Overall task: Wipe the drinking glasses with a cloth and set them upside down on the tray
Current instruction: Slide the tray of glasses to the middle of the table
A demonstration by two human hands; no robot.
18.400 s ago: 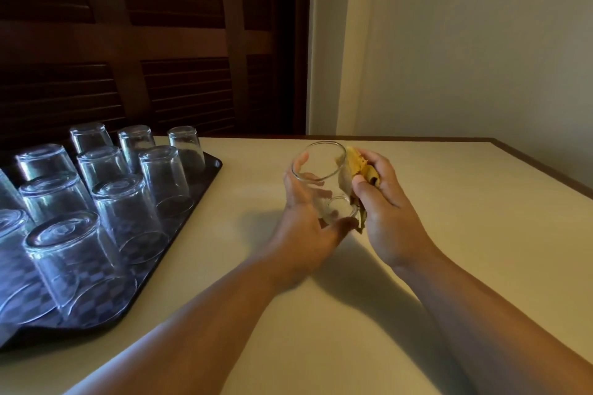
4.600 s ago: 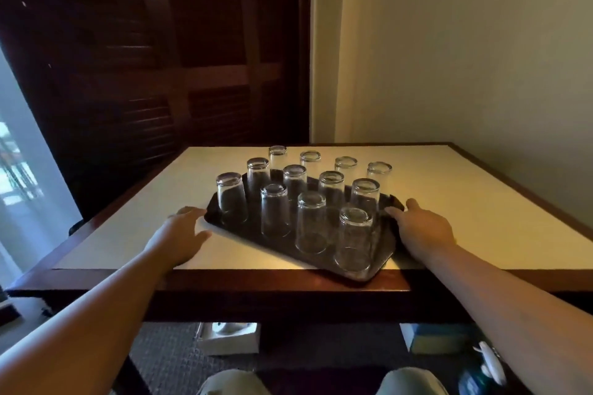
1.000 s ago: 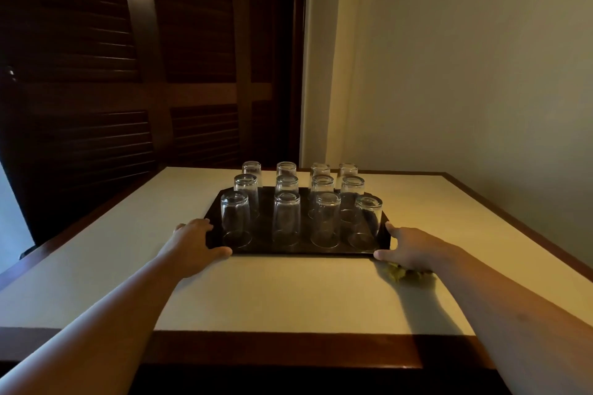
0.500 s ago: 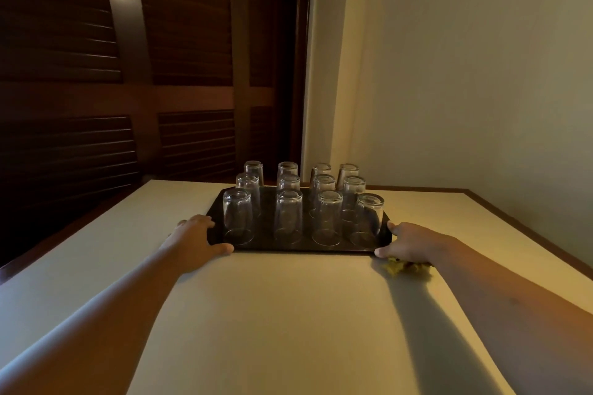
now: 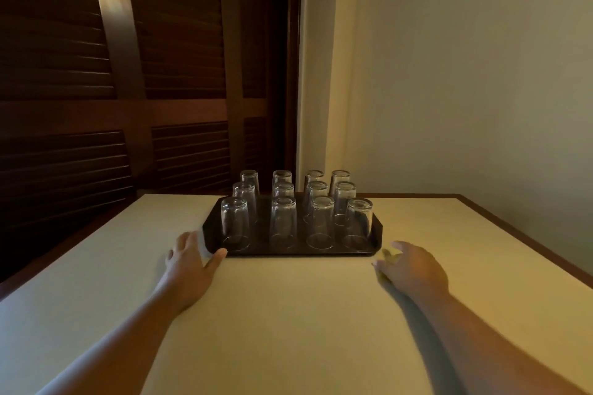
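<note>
Ok so all twelve clear drinking glasses (image 5: pixel 283 221) are rim-down on the black rectangular tray (image 5: pixel 288 253), mid-frame, three rows of four, so the task looks basically done imo.

Left grip (image 5: pixel 189 261) is relaxed and spread, holding nothing. Its thumb touches the tray's near-left corner and its fingers lie along the left rim. Right grip (image 5: pixel 412 269) is loosely spread too, flat over the cream-topped counter (image 5: pixel 288 346), just beside the near-right corner but not touching it. There's prob a scrap of yellowish cloth (image 5: pixel 382 276) peeking out under it, but it's too blurry to be sure.

What could go wrong from here:
- Any shove from that left thumb w/o the right side backing it up would twist the tray. The glasses are packed close, so they'd clink or one would tip into its neighbours.
- The front-right glass sits right by the rim, so it's the first to go if the tray jerks.
- Glass on a smooth tray slides easily, so go slow w/ any lift.
</note>
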